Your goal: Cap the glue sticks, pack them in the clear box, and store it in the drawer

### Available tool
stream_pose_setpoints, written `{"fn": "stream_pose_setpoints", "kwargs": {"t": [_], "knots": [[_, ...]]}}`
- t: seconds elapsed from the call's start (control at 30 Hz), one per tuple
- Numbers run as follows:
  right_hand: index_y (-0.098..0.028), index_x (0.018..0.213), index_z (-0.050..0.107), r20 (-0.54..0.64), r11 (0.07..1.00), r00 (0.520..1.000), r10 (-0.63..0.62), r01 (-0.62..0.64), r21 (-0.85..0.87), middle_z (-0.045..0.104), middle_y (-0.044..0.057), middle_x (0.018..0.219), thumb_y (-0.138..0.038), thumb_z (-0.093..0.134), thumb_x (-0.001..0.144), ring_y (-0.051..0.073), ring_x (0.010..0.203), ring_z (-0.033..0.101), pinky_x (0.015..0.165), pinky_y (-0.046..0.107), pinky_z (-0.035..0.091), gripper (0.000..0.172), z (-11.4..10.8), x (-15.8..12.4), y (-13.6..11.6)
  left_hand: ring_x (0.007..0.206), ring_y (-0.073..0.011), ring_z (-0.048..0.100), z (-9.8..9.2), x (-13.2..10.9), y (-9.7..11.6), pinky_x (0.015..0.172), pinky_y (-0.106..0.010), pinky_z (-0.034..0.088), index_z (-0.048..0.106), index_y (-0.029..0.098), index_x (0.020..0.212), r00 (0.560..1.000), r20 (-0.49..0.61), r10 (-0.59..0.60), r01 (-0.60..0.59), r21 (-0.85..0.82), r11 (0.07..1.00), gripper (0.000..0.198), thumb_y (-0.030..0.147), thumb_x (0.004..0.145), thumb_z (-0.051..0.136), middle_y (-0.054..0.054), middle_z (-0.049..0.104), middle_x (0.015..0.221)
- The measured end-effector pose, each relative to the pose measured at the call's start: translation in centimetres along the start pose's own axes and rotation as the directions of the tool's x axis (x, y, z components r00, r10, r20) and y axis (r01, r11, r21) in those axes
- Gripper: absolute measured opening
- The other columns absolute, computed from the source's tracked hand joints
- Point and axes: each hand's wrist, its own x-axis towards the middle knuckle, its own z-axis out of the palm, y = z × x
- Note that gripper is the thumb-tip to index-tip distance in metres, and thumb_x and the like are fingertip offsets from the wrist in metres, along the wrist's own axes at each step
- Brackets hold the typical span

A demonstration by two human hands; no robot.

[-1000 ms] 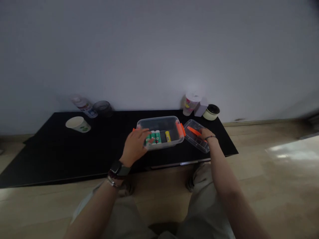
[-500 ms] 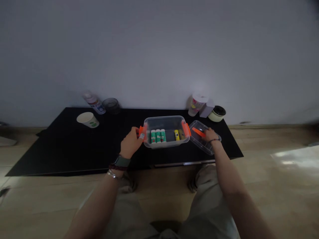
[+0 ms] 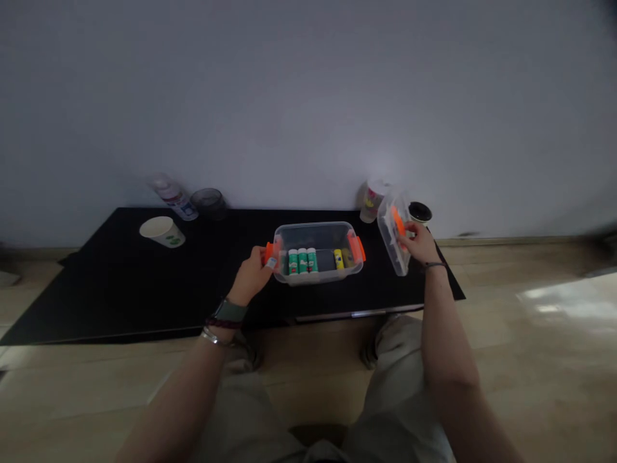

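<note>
Plain grey wall fills the far side of our view, and before it stands a long black table. Right of the table's middle sits a rectangular, lidless, clear plastic box. We judge it light and fairly stiff, with smooth walls that could slip under dry fingers, so its ends offer the surest hold. To its right, a thin, clear plastic lid is tipped steeply on edge; we cannot tell whether it touches the table. It looks lighter still, likely to flex if pinched at a corner, and best taken by its bright orange handle. Our right hand has that handle pinched, fingers mostly closed. Our left hand curls around the box's left end, thumb and fingers close together on an orange plastic latch. Inside the box, three green-and-white cylinders rest side by side at the left, and one yellow cylinder rests at the right, all seemingly rigid.
</note>
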Motion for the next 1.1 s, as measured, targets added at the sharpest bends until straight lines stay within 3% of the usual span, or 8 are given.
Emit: {"fn": "stream_pose_setpoints", "kwargs": {"t": [0.13,0.23,0.37,0.53,0.67,0.9,1.1], "knots": [[-0.020,0.098,0.060,0.063,0.933,0.980,-0.191,0.161,0.322,0.066,0.011,0.119,-0.037,0.064,0.072,0.026,0.108,0.062,0.093,0.045,0.050,0.031,1.6,-0.6,-3.5,0.102,-0.0301,0.070,0.4,0.3,-0.2,0.085,-0.040,0.052,0.052,0.020,0.110,1.000,-0.018,0.013,-0.014,-0.079,0.997,0.034,0.043,0.085,0.046,-0.013,0.073,0.110],[-0.021,0.096,0.059,0.077,0.894,0.958,-0.276,0.226,0.386,0.064,0.011,0.126,-0.033,0.066,0.070,0.027,0.116,0.060,0.099,0.047,0.047,0.029,2.8,-1.0,-6.0,0.099,-0.0290,0.070,0.7,0.5,-0.2,0.085,-0.039,0.053,0.053,0.020,0.108,1.000,-0.027,0.009,-0.013,-0.147,0.989,0.036,0.048,0.086,0.046,-0.013,0.074,0.108],[-0.021,0.096,0.059,0.093,0.871,0.950,-0.299,0.232,0.432,0.062,0.012,0.132,-0.029,0.064,0.070,0.026,0.123,0.058,0.104,0.045,0.044,0.027,4.1,-1.1,-8.2,0.098,-0.0266,0.070,1.3,0.8,-0.5,0.086,-0.038,0.053,0.053,0.020,0.109,1.000,-0.021,0.018,-0.022,-0.232,0.972,0.039,0.051,0.086,0.047,-0.011,0.074,0.108],[-0.020,0.098,0.060,0.138,0.886,0.942,-0.306,0.228,0.404,0.062,0.012,0.133,-0.029,0.062,0.072,0.026,0.127,0.055,0.110,0.045,0.039,0.027,5.4,-1.1,-10.2,0.100,-0.0255,0.069,2.0,1.4,-1.5,0.089,-0.038,0.052,0.053,0.019,0.111,0.998,-0.010,0.054,-0.054,-0.341,0.939,0.045,0.056,0.085,0.050,-0.011,0.073,0.111],[-0.021,0.097,0.062,0.177,0.891,0.921,-0.347,0.265,0.369,0.064,0.010,0.129,-0.027,0.062,0.073,0.027,0.125,0.057,0.106,0.045,0.041,0.025,6.5,-1.3,-11.6,0.101,-0.0247,0.069,1.9,1.5,-1.5,0.091,-0.038,0.051,0.056,0.019,0.112,0.999,-0.008,0.036,-0.037,-0.335,0.942,0.043,0.054,0.087,0.050,-0.010,0.073,0.110],[-0.020,0.095,0.064,0.257,0.888,0.851,-0.457,0.421,0.185,0.068,0.011,0.116,-0.023,0.062,0.070,0.030,0.118,0.058,0.102,0.046,0.042,0.025,8.4,-1.7,-13.3,0.118,-0.0241,0.060,1.9,1.6,-0.8,0.106,-0.040,0.044,0.060,0.014,0.122,0.989,-0.109,0.100,-0.135,-0.390,0.911,0.047,0.046,0.092,0.043,-0.014,0.065,0.128],[-0.019,0.094,0.065,0.283,0.867,0.823,-0.493,0.492,0.078,0.067,0.011,0.116,-0.027,0.065,0.072,0.030,0.114,0.059,0.102,0.046,0.041,0.023,9.4,-2.3,-13.9,0.122,-0.0263,0.057,2.7,2.6,-1.2,0.108,-0.043,0.042,0.066,0.012,0.116,0.984,-0.171,0.045,-0.115,-0.426,0.897,0.048,0.048,0.090,0.047,-0.016,0.063,0.130]]}}
